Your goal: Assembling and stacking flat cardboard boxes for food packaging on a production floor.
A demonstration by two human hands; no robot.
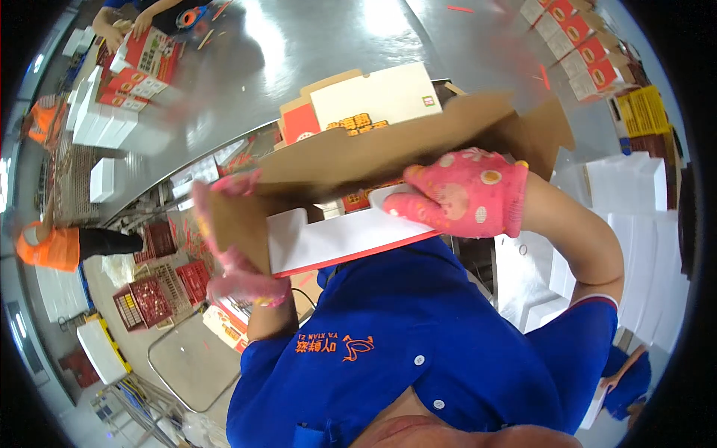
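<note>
A half-folded cardboard box is held in front of my chest, brown on its inner side, with a white panel and a red edge facing me. My right hand, in a spotted pink glove, grips the right part of the white panel, thumb and fingers closed on it. At the box's left side, my left hand, also in a pink glove, is wrapped round the brown end flap and slightly blurred. Just beyond lies a white, red and brown printed carton, partly covered by the raised brown flap. Something red and printed shows inside the box.
A shiny metal table stretches ahead, bearing stacked cartons at far left and a carton row at far right. White foam boxes stand right. Red crates sit on the left floor. Co-workers are at left, far left and lower right.
</note>
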